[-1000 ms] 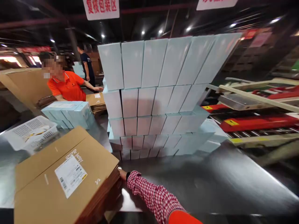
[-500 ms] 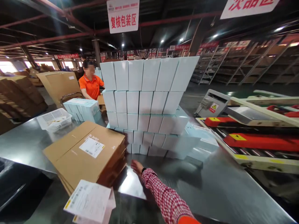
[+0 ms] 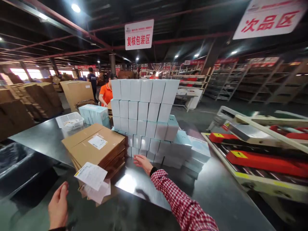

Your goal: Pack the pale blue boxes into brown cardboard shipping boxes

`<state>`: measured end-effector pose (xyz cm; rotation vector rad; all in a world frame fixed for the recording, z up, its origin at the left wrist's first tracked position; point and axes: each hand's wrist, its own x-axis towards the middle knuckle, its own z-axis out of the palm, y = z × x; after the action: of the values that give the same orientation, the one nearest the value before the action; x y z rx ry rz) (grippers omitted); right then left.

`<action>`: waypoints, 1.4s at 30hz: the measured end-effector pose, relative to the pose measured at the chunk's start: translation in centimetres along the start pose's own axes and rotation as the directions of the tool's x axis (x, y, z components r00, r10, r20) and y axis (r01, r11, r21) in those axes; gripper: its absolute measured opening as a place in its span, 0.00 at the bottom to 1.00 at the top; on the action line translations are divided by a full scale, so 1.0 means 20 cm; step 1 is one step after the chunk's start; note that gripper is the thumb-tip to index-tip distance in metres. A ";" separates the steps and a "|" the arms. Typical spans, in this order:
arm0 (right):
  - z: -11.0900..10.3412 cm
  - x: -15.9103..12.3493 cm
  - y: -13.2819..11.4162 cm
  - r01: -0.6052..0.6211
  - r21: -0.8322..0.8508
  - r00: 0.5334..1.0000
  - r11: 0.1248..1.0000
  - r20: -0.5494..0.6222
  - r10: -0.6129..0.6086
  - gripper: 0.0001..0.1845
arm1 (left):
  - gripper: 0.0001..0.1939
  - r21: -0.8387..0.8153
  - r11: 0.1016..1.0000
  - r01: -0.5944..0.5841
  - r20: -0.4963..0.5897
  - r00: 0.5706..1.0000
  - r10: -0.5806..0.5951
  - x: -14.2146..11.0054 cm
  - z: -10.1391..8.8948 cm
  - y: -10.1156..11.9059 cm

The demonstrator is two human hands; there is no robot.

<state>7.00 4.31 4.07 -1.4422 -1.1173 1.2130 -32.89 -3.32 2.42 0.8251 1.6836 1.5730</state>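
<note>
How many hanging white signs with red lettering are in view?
2. One white hanging sign is above the stacked pale-blue boxes; the other white sign is at upper right, cut by the frame edge.

co-worker in orange (image 3: 106, 94): half hidden by box stack (image 3: 144, 106) | left hand (image 3: 58, 207): wrist cut off

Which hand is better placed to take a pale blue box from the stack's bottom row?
The right hand, probably: it hovers open just before the pale blue boxes, while the left hand hangs back by the loose paper sheets.
</note>
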 end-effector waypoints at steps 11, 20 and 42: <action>0.51 0.32 -0.51 0.795 -0.332 0.582 0.508 0.656 -0.481 0.21 | 0.30 -0.140 0.970 0.197 0.023 0.980 -0.196 -0.27 0.25 0.20; 0.72 0.46 -0.49 0.850 -0.467 0.520 0.243 0.816 -0.254 0.30 | 0.14 -0.413 0.875 0.252 -0.005 0.960 -0.278 -0.37 0.48 0.29; 0.56 0.08 -0.60 0.532 -0.145 0.573 0.834 0.787 -0.228 0.40 | 0.24 -0.492 0.867 0.076 -0.002 0.996 -0.089 -0.95 0.46 0.64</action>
<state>-4.81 8.83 14.46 -0.8150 -2.2217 1.3337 -14.47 -12.86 15.88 0.4620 1.2217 1.8429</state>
